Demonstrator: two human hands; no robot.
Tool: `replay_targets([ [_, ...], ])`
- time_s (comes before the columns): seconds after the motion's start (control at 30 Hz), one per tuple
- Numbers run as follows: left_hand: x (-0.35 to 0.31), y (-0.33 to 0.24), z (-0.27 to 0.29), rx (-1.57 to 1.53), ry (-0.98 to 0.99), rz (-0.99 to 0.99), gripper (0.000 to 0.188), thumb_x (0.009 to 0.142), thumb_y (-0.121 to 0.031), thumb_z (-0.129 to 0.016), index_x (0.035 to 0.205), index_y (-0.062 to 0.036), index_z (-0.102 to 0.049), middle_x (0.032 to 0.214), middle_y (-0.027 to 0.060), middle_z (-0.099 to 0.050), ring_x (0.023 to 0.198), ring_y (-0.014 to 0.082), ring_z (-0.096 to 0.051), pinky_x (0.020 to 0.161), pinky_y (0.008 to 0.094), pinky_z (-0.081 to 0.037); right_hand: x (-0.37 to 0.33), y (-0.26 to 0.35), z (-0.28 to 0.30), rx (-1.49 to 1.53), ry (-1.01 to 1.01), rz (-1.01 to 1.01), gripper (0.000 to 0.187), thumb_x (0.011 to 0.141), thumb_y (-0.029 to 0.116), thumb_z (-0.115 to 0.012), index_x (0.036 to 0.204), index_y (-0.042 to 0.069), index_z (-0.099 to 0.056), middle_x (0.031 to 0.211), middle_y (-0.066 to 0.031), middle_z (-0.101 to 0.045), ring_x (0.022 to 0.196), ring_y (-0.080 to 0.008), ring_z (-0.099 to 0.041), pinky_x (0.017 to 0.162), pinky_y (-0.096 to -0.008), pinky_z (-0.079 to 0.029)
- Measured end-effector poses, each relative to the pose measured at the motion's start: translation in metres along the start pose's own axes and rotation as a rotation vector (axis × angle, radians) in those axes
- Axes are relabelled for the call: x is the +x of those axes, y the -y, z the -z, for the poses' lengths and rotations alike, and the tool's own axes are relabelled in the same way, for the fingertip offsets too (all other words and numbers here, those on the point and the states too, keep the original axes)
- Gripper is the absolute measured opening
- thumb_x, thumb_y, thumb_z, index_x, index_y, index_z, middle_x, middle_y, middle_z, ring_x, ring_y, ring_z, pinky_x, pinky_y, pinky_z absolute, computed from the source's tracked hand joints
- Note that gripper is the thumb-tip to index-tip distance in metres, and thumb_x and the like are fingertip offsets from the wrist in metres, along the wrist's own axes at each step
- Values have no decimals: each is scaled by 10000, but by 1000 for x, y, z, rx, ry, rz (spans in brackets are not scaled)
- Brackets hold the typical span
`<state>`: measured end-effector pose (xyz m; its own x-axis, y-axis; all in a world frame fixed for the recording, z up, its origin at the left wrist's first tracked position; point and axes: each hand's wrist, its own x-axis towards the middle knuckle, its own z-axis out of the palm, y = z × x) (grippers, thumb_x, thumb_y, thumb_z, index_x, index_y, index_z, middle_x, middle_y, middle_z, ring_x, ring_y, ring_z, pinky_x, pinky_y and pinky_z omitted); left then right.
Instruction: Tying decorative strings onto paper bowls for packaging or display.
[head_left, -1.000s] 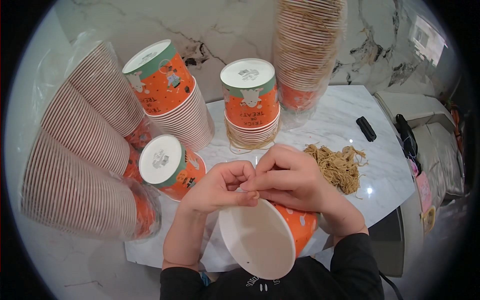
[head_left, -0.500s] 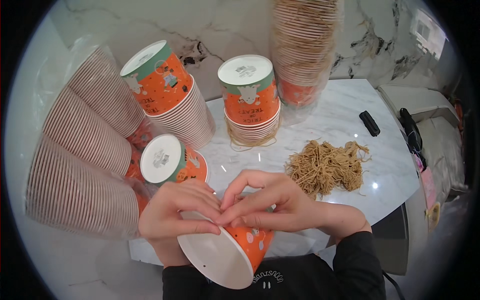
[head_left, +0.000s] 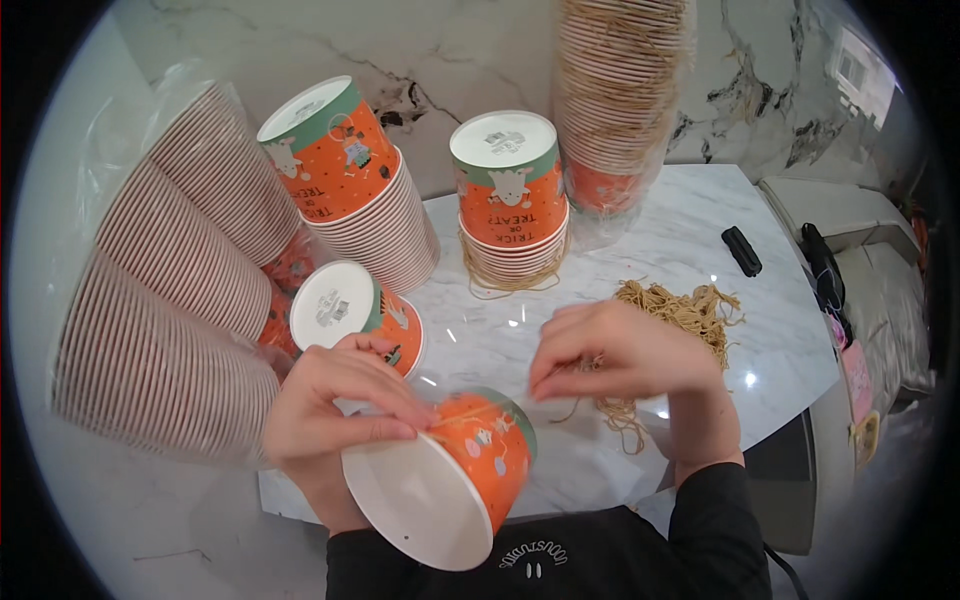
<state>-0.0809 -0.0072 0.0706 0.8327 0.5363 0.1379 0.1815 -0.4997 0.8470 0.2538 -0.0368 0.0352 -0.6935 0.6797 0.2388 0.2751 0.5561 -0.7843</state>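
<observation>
An orange paper bucket with a white inside lies tilted in front of me, its open mouth facing me and a small dark hole near the lower rim. My left hand grips its upper rim between thumb and fingers. From there a thin tan string runs over the printed side toward my right hand, which pinches its other end, apart from the bucket. More tan cord hangs or lies below the right hand. Behind that hand sits a loose pile of tan strings, partly covered by it.
A single upside-down bucket stands beyond my left hand. Farther back are an inverted stack, another stack with strings round its rims, and a tall wrapped stack. Bagged stacks fill the left. A black object lies at right.
My right hand has pulled away from the rim to the right, drawing the string out. The left hand keeps hold of the bucket, which has shifted slightly left.
</observation>
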Motion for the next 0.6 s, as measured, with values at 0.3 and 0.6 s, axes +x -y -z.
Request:
replay_targets([
  [0.3,30,31,-7,-120,-87,224,106,811,-71,-809,907,-26,-816,840,62,-783,793,93,-609,892,282,-377,-32,22,26,419,-672,42,322,932,191,-647,684,23,-530,953,-155,-663,837,-203,-627,822,-349,-507],
  [0.6,43,36,-17,-194,-79,274,112,845,-68,-781,921,14,-784,840,52,-758,837,112,-670,795,260,-496,-109,35,64,590,-547,426,545,962,598,-673,706,185,-427,1047,-39,-514,899,-169,-585,992,-433,-465],
])
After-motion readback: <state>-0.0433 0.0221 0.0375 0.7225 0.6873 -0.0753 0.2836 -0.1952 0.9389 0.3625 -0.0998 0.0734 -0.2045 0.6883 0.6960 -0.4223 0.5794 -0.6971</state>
